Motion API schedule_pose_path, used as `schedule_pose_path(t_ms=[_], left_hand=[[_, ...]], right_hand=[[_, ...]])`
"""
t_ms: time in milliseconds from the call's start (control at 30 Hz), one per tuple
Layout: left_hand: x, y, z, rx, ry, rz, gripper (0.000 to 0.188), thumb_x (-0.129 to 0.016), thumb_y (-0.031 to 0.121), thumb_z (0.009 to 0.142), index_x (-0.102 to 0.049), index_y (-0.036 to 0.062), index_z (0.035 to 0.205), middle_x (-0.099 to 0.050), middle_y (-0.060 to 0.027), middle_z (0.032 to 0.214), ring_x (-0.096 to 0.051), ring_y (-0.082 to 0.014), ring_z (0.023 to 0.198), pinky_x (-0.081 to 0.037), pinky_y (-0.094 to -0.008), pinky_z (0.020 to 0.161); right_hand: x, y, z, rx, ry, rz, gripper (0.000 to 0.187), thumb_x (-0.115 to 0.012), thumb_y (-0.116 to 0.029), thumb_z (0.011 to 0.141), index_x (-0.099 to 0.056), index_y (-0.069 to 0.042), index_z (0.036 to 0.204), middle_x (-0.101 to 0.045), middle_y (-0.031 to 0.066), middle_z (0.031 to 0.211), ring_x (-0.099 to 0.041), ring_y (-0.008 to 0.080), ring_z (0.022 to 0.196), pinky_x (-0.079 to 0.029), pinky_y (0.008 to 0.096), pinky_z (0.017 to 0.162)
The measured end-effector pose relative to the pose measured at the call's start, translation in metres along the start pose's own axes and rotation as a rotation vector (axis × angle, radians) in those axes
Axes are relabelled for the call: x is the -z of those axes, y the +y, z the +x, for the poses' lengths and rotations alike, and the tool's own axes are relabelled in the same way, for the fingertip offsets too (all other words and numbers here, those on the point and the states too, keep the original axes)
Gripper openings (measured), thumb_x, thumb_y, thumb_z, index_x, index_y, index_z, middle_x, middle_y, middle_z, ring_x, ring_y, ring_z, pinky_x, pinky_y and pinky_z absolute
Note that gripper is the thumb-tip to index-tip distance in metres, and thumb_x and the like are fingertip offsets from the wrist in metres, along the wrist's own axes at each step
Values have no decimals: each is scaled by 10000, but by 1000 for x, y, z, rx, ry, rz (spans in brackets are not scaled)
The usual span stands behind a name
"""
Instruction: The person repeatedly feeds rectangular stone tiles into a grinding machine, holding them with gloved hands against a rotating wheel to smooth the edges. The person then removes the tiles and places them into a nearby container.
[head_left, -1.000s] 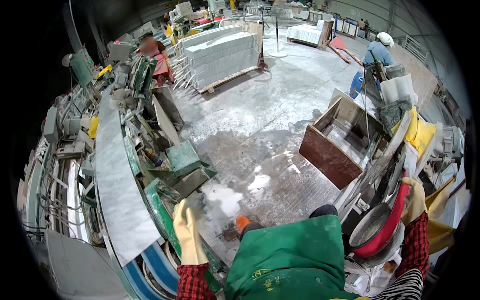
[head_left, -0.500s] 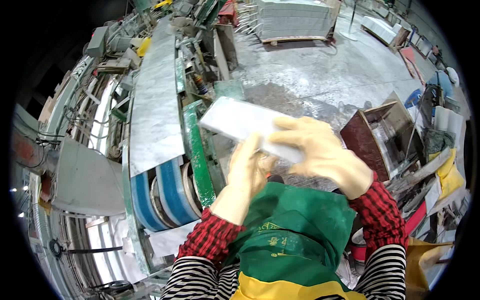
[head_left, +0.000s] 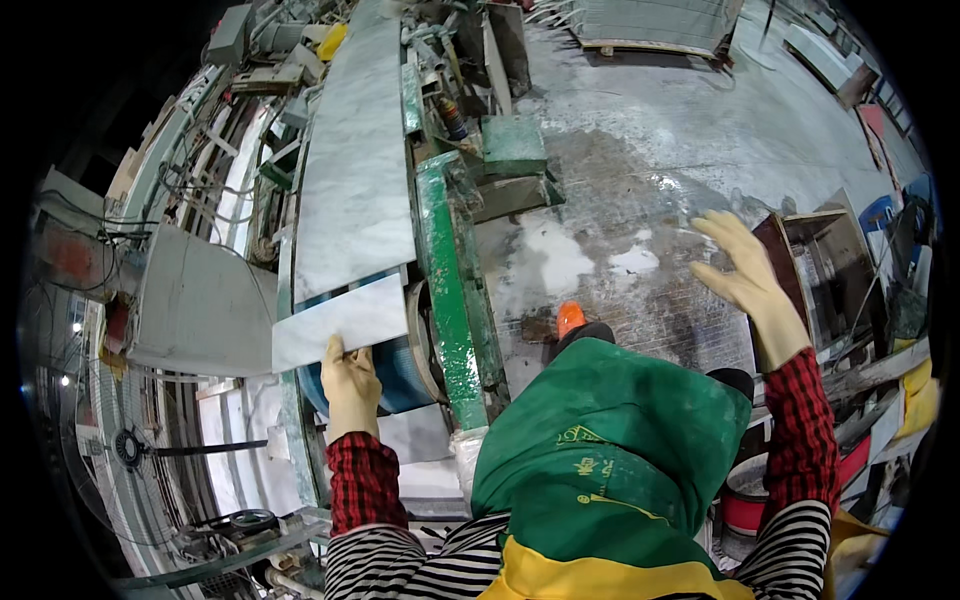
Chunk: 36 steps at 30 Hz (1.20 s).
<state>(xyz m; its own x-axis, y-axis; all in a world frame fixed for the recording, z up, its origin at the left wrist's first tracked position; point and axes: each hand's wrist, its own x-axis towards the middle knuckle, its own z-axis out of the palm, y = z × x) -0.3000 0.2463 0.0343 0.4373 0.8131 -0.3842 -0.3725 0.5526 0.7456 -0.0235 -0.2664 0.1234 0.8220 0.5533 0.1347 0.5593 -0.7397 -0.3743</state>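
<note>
My left hand (head_left: 350,388), in a cream rubber glove, pinches the near edge of a pale rectangular stone tile (head_left: 345,320). The tile lies crosswise over the near end of a blue conveyor belt (head_left: 402,380), close to the end of the marble-like slabs (head_left: 355,190) that cover the belt farther along. Its left end reaches over the belt's side frame. Off to the right, my right hand (head_left: 748,272), gloved alike, is held in the air with fingers spread and nothing in it. The underside of the tile is hidden.
A green steel beam (head_left: 447,290) runs along the belt's right side. A wooden box (head_left: 780,262) stands to the right, with a red bucket (head_left: 742,492) nearer. At the far side is a pallet stack of slabs (head_left: 650,22). The floor (head_left: 620,165) is wet.
The tile has gone from in front of my apron, where both hands had it, leftward onto the conveyor end. My right hand has let go and swung right.
</note>
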Motion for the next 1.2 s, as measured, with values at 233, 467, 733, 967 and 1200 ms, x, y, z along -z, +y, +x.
schedule_pose_path(t_ms=[233,467,733,967,1200], left_hand=[[-7,-32,39,56,127,-29,329,-533,154,1032,-464,-56,1275,-580,-193,1238,-623,-329,1090,-565,-402,935],[-11,-33,54,56,79,53,338,-560,195,1030,-477,-53,1245,-590,-145,1112,-653,-251,942,-582,-279,737],[-23,-30,47,59,91,102,312,-567,179,1019,-500,-42,1229,-597,-131,1077,-652,-209,888,-542,-199,611],[-24,-28,58,89,157,147,349,-587,177,995,-504,-97,1195,-601,-172,1011,-634,-224,752,-461,-186,485],[-16,-27,63,47,45,134,323,-589,133,968,-526,-44,1231,-619,-157,1159,-658,-281,918,-537,-270,654]], right_hand=[[7,115,-101,-500,109,-24,490,-707,-184,904,-581,-68,1363,-536,195,1443,-495,319,1360,-388,375,1132],[7,168,-170,-683,227,289,481,-645,-202,968,-541,38,1372,-568,183,1401,-513,251,1335,-362,332,1131],[10,156,-157,-740,264,321,480,-625,-262,979,-567,20,1363,-591,180,1371,-545,249,1289,-397,333,1082],[4,167,-150,-693,282,378,473,-627,-249,987,-562,23,1369,-615,149,1327,-571,217,1214,-419,318,1040],[25,127,-138,-736,254,275,476,-619,-243,983,-557,-1,1387,-608,156,1347,-564,233,1247,-410,327,1058]])
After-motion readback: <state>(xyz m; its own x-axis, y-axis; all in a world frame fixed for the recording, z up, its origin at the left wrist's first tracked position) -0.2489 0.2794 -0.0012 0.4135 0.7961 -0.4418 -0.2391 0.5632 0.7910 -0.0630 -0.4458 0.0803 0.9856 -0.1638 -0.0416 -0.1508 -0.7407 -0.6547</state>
